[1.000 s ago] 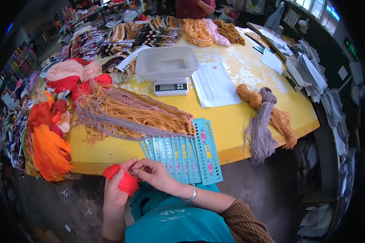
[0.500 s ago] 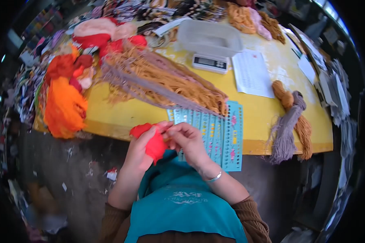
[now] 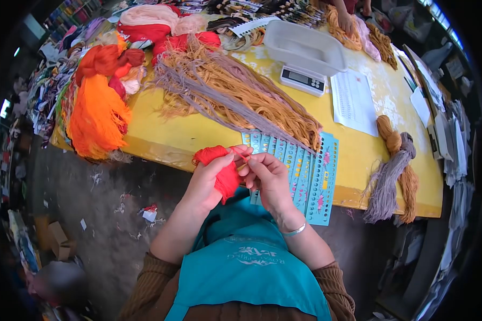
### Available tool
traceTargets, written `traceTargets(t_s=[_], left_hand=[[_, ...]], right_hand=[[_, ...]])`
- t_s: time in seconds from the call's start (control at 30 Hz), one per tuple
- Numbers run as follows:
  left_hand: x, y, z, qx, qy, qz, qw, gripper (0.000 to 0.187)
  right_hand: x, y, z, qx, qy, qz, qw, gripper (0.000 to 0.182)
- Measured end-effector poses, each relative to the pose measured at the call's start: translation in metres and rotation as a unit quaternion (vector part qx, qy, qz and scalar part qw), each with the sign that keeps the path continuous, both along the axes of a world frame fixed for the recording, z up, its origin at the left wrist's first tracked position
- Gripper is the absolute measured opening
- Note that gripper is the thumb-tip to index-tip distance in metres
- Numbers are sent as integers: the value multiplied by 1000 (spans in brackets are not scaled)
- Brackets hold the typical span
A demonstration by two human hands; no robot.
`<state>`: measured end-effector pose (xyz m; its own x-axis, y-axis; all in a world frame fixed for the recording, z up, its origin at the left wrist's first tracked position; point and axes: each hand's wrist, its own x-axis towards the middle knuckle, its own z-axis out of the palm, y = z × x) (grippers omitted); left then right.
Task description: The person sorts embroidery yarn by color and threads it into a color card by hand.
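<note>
Fingers of L hand [image 3: 202,184] were curled round red yarn [image 3: 227,181]; R hand [image 3: 273,184] pinched its thread [image 3: 239,153]. Yarn was nr tbl [image 3: 160,144] edge, L of blue cards [image 3: 318,188].

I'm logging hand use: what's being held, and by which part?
The left hand grips the red yarn, thumb across its middle; what the right hand pinches is unclear.

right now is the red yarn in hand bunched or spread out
Bunched: the red yarn forms a compact wad in the left hand, with no long strands hanging down.
</note>
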<state>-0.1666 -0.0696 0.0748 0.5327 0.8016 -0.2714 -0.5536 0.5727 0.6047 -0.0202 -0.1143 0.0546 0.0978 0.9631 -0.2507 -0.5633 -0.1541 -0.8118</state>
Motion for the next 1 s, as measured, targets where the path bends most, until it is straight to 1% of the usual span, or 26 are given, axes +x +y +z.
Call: traceTargets(t_s=[0.13,0.33,0.4,0.5,0.63,0.7,0.8,0.93,1.0], left_hand=[[-1,1,-5,2,-6,-5,1000,36],[-2,1,-8,-8,-37,-40,999,39],[-1,1,-8,-8,-18,-25,999,38],[1,-1,-10,-9,-2,-9,1000,38],[1,-3,-8,8,17,-9,1000,37],[1,-3,-8,4,17,-15,1000,36],[1,-4,-9,16,29,-3,999,35],[0,-4,-11,29,37,-6,999,34],[1,-5,-10,38,43,-6,998,34]], right_hand=[[-1,0,0,-5,-4,0,1000,12],[-1,0,-1,-3,1,1,1000,9],[1,1,3,-17,-49,28,998,8],[-8,4,11,-1,-47,22,999,7],[-12,5,4,1,-49,15,999,6],[-14,6,3,0,-40,2,999,6],[-13,5,15,-17,-18,11,1000,6],[-15,5,8,-24,8,5,1000,5],[-14,5,1,-24,11,17,1000,9]])
